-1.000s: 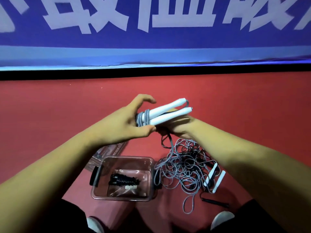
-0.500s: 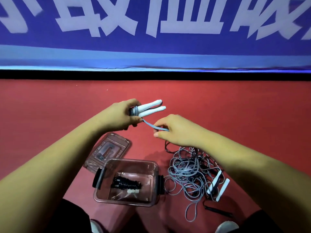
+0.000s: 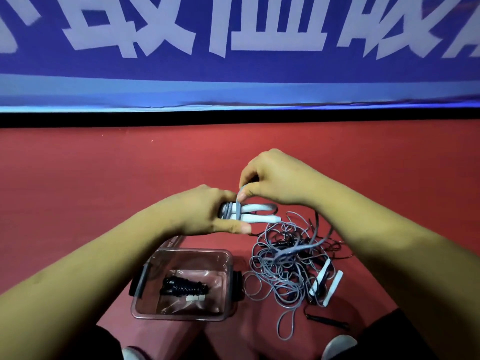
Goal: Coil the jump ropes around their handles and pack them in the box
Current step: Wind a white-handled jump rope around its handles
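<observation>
My left hand grips a pair of white jump-rope handles held side by side, pointing right, with a few turns of grey rope wound round their left end. My right hand is just above them and pinches the grey rope between thumb and fingers, right over the coil. The rest of that rope trails down into a loose tangle on the red floor. A clear plastic box stands below my hands with a coiled black rope inside.
Another pair of white handles lies in the tangle, and a black handle lies near my right knee. Part of the box lid shows under my left hand. A blue banner closes off the far side of the red floor.
My right hand has swung from below the handles up and over them, carrying the grey rope around. Both hands and the handles sit lower and further right in view.
</observation>
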Motion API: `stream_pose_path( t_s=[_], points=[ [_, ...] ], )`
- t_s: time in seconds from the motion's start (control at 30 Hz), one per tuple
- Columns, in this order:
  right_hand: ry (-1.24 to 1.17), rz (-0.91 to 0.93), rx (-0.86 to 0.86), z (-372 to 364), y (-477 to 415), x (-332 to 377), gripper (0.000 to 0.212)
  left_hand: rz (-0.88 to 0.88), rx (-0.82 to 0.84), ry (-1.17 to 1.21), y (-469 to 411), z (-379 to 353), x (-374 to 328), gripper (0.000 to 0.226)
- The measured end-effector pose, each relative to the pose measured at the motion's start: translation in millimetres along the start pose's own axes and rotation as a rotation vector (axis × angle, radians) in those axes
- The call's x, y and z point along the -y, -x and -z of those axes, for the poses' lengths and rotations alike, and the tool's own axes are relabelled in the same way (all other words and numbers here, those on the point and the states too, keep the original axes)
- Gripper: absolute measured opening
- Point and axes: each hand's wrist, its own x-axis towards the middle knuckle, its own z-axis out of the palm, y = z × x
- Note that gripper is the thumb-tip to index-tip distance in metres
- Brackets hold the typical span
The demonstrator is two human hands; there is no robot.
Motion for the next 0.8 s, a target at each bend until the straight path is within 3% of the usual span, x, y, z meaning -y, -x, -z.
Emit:
stream_pose_path(
  t_s=[0.07, 0.17, 0.43, 0.6, 0.63, 0.8],
  points=[
    [-0.134, -0.025, 0.002, 1, -1, -6, 0.018, -0.023, -0.074, -0.048, 0, -2, -2, 0.047],
    [-0.324, -0.057, -0.031, 4, 0, -14, 0.023, -0.067, -0.144, -0.023, -1, -3, -3, 0.028],
    [-0.587, -0.066, 0.055, 8, 2, -34, 0.003, -0.132, 0.014, 0.347, 7, -2, -10, 0.014],
    [-0.591, -0.144, -0.027, -17, -8, -47, 0.006, -0.151, -0.170, 0.784, 13, 5, -13, 0.037],
    [-0.642, -0.179, -0.024, -26, -12, -48, 0.016, -0.151, -0.196, 0.814, 14, 6, -14, 0.040],
    [-0.869, -0.223, 0.010, -44, -8, -27, 0.017, -0.056, -0.330, 0.873, 9, 13, -7, 0.011]
  ],
)
